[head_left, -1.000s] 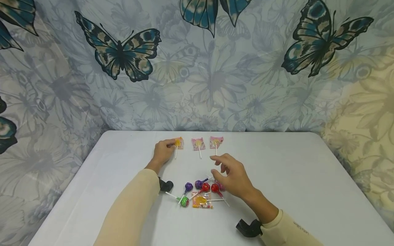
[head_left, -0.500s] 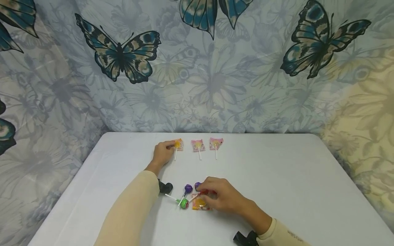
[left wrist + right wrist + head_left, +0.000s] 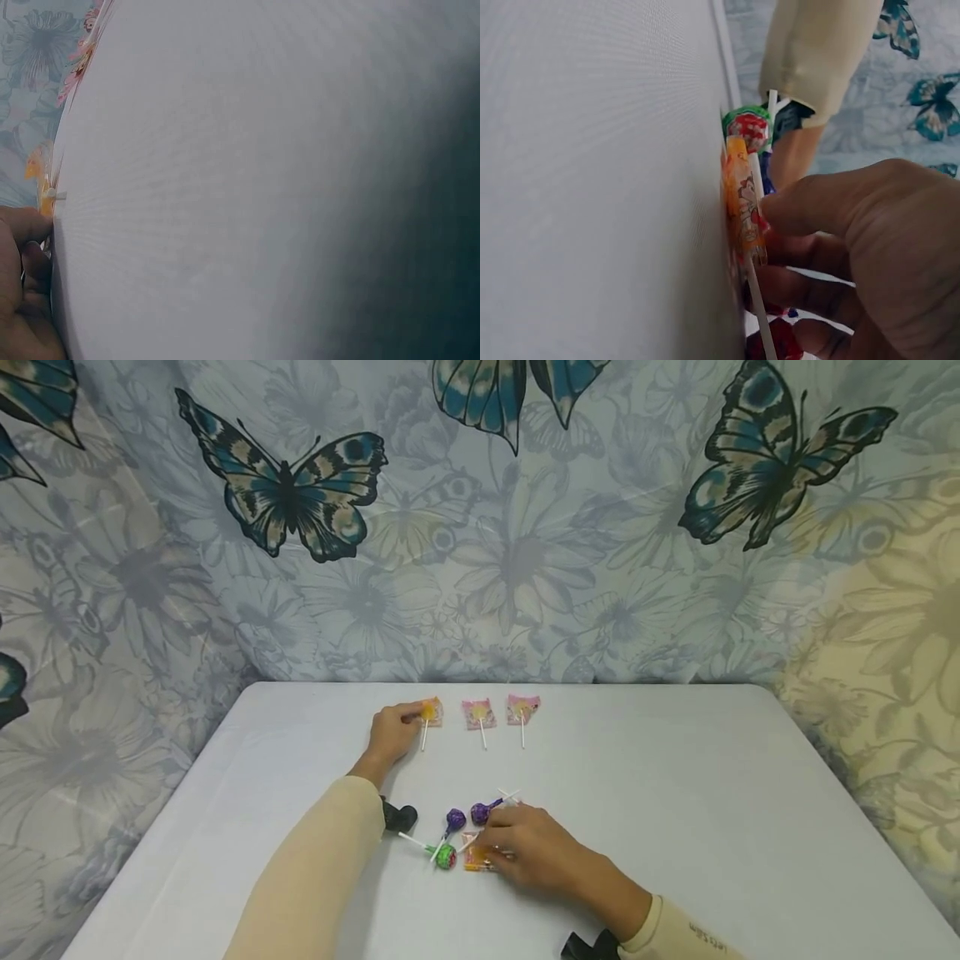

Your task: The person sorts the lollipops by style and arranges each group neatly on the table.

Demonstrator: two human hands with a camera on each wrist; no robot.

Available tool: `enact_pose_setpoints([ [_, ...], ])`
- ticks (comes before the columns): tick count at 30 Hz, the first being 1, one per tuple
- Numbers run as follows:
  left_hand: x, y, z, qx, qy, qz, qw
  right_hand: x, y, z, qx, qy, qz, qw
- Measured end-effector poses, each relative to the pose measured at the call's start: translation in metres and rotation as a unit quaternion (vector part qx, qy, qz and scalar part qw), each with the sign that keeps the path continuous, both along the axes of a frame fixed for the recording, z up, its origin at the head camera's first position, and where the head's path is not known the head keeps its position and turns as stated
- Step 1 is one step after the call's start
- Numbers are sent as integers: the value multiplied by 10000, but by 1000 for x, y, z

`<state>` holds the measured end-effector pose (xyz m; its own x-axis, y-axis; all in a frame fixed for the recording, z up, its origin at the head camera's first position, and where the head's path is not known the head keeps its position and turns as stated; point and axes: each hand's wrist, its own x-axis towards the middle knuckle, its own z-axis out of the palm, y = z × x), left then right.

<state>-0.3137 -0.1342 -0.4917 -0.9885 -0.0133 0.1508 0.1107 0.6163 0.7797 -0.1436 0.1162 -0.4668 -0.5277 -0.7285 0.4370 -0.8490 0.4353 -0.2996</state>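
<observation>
Lollipop (image 3: pixel 431 712) pinched at its edge by left hand (image 3: pixel 392 734); orange-wrapped candy (image 3: pixel 742 196) partly under right hand (image 3: pixel 536 852), grip unclear.

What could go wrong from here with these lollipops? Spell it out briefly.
1. The right hand works close among the orange packet and a red lollipop, so it might nudge or catch the wrong one.
2. A purple lollipop's stick crosses the green lollipop; moving either could drag the other.
3. The left hand is at the leftmost far lollipop's wrapper, so a slip might skew that row.
</observation>
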Motion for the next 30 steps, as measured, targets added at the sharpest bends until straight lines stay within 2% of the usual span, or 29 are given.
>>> enact_pose_setpoints([
  [5, -1, -1, -1, 52, -9, 9, 10000, 1, -1, 0, 406, 257, -105, 9988],
  [13, -1, -2, -3, -6, 35, -42, 10000, 7, -1, 4, 1107, 107, -429, 9929],
  [19, -1, -2, -4, -5, 16, -28, 10000, 9, -1, 6, 1375, -160, -586, 9886],
  [26, 1, -1, -2, 5, -8, -26, 10000, 11, -3, 8, 1402, -960, -602, 9836],
  [30, 2, 0, -1, -22, -28, -26, 10000, 12, -3, 8, 1375, -860, -543, 9853],
])
